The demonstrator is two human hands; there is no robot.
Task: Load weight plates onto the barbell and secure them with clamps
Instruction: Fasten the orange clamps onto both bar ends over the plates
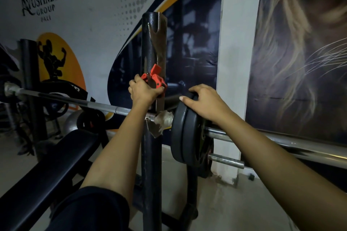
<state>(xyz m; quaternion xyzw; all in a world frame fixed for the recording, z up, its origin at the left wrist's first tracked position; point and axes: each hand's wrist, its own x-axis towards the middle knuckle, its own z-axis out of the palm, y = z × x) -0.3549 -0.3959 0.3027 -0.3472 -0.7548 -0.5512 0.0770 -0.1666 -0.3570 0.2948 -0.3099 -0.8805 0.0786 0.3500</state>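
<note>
The steel barbell lies across the bench rack, its right sleeve running out to the right. Two black weight plates sit side by side on that sleeve, just right of the black rack upright. My right hand rests on the top rim of the plates, fingers curled over it. My left hand grips a red clamp that hangs on the upright's metal hook plate, above the bar.
A black padded bench stretches to the lower left. A shorter storage peg with another plate sticks out below the sleeve. The second rack upright stands far left; the painted wall is close behind.
</note>
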